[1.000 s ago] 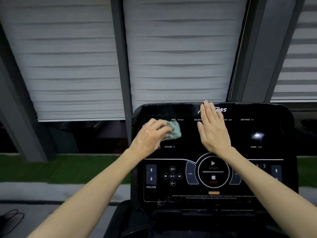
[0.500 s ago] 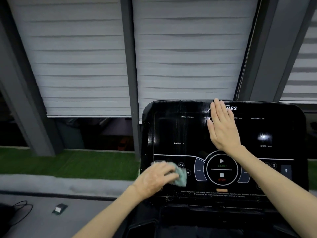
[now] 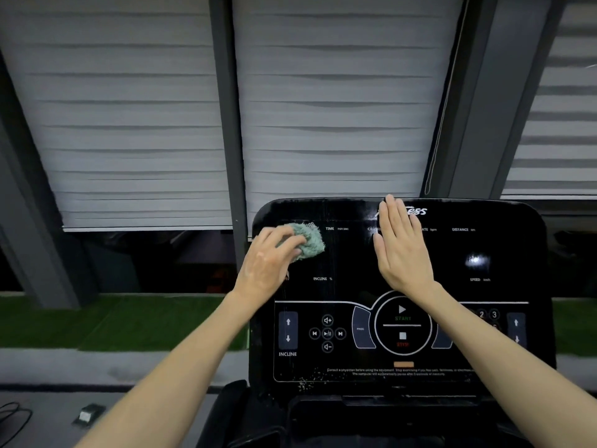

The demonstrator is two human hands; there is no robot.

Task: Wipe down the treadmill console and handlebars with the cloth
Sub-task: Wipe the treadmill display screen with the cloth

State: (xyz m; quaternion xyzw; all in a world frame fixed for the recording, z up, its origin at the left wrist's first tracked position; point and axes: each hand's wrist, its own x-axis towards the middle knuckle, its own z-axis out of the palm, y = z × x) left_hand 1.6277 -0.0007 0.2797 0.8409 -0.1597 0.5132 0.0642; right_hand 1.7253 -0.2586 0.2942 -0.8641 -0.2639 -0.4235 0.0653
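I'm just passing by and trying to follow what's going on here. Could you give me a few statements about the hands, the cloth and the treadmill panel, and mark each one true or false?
1. The left hand grips a pale green cloth near the upper left corner of the console. True.
2. The right hand holds a second cloth. False: it lies flat on the console with straight fingers and holds nothing.
3. The right hand covers the START button. False: the button shows uncovered below the wrist.
4. The lower edge of the console is dotted with white specks. True.
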